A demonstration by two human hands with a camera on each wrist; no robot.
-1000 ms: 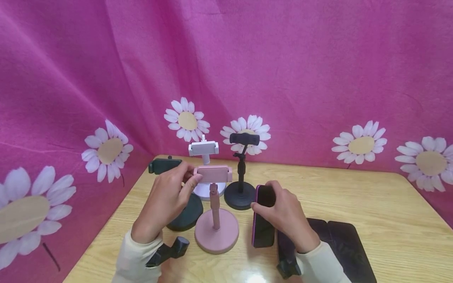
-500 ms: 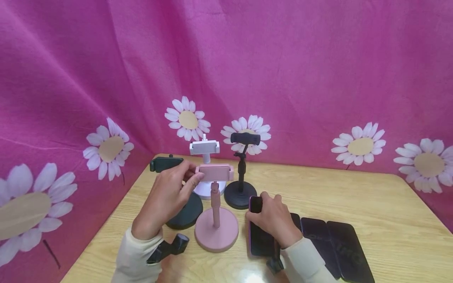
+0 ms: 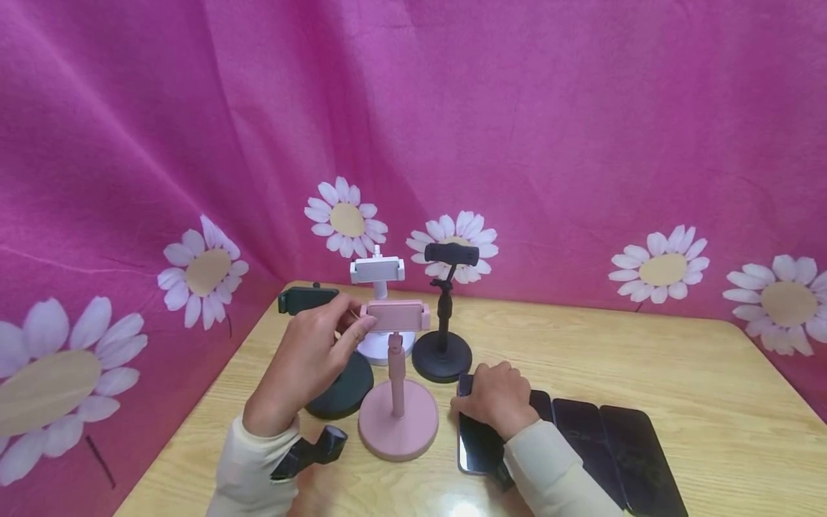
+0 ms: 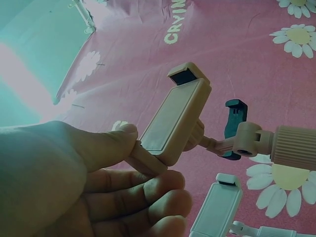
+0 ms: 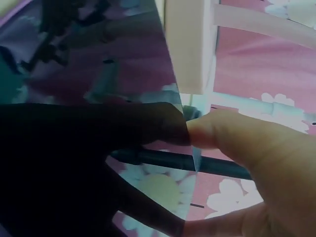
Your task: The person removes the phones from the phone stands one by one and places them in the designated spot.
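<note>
My left hand [image 3: 306,352] pinches the left end of the clamp on the pink phone stand [image 3: 398,431] between thumb and fingers. In the left wrist view, that pink clamp [image 4: 175,116] has no phone in it. My right hand [image 3: 500,393] grips a dark smartphone [image 3: 477,446] by its edges, the thumb on the left edge. The phone lies low at the table, beside a row of dark phones; whether it rests flat I cannot tell. In the right wrist view, its glossy screen [image 5: 128,54] mirrors the hand and stands.
Behind the pink stand are a white phone stand [image 3: 377,271], a black one [image 3: 444,316] and a dark green one [image 3: 339,391]. Dark phones [image 3: 646,459] lie side by side on the wooden table [image 3: 730,402] at right. A pink flowered cloth [image 3: 549,143] hangs behind.
My right hand has brought the smartphone down and nearer the table's front, beside the other phones, from a raised, tilted pose. The left hand keeps its pinch on the pink clamp.
</note>
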